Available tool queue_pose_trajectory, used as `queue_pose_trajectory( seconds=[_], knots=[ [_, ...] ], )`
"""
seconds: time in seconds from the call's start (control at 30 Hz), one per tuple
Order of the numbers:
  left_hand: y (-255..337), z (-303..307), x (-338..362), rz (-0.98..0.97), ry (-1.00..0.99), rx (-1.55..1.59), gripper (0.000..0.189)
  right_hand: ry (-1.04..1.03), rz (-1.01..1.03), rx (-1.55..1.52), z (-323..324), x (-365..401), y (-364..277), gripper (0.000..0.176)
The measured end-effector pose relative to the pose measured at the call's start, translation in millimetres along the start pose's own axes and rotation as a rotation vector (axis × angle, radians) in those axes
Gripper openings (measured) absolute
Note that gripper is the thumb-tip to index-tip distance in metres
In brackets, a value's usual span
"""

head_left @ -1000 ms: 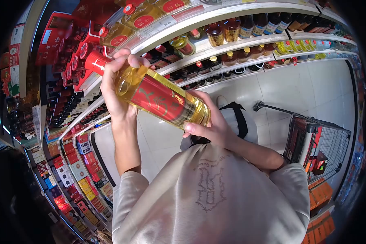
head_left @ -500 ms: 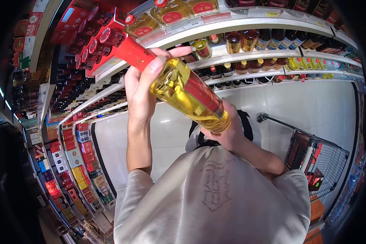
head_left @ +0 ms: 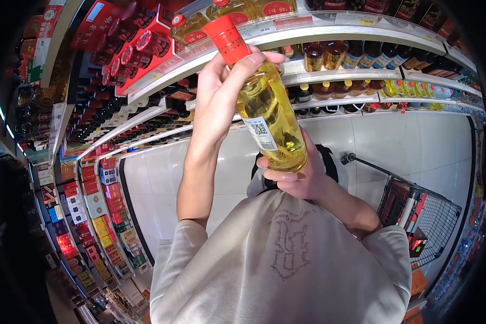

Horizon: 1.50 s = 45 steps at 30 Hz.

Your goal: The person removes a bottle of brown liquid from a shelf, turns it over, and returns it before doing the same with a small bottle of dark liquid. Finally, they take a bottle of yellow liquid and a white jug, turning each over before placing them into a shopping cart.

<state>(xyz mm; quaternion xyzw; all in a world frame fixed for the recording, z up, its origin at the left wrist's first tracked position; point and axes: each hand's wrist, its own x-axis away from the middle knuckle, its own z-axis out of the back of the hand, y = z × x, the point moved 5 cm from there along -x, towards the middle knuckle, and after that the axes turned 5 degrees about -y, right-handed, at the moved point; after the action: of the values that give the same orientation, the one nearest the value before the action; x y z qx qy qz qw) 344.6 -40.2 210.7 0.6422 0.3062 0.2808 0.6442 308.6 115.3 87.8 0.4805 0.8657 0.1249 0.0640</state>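
A clear bottle of yellow liquid with a red cap is held at a tilt above my chest, cap toward the upper left. A white label with a square code and a barcode faces me. Around the neck, just below the cap, my left hand is closed, its thumb across the glass. The bottle's base rests in my right hand, whose fingers wrap round its lower end. Pale, root-like pieces show inside the liquid.
Curved shelves with rows of bottles stand ahead. Boxed goods line the left side. A shopping cart with a small red box in it stands on the tiled floor at the right.
The bottle has been turned about its length, so the coded white label now shows instead of the red one. It is steeper in view, and my left hand has moved slightly right.
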Motion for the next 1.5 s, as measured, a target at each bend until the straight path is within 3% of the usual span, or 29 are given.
queue_pose_trajectory(
  seconds=[0.13,0.23,0.3,0.83,1.17,1.43,1.5],
  knots=[
    [-2.8,-0.2,1.1,0.023,0.029,0.109,0.023,-0.041,-0.012,0.006,-6.2,4.3,-3.1,0.064],
    [-4.2,3.3,0.6,0.004,0.033,0.212,0.02,0.033,0.073,0.15,-16.3,7.9,-8.2,0.061],
    [-3.3,3.5,0.9,-0.047,0.008,0.268,0.019,0.192,0.182,0.254,-20.4,9.6,-12.8,0.059],
    [-14.3,-3.6,-6.1,-0.099,0.008,0.33,0.03,0.121,0.276,0.395,-24.1,25.5,-23.3,0.06],
    [-25.6,-3.6,-10.1,-0.147,-0.058,0.644,0.034,0.225,0.317,0.565,-45.7,35.5,-24.0,0.06],
    [-29.0,1.3,-12.7,-0.163,-0.048,0.654,0.035,0.202,0.312,0.53,-48.0,33.4,-25.1,0.059],
    [-29.6,2.6,-11.0,-0.186,-0.067,0.68,0.036,0.319,0.375,0.637,-40.4,34.5,-28.5,0.062]
  ],
)
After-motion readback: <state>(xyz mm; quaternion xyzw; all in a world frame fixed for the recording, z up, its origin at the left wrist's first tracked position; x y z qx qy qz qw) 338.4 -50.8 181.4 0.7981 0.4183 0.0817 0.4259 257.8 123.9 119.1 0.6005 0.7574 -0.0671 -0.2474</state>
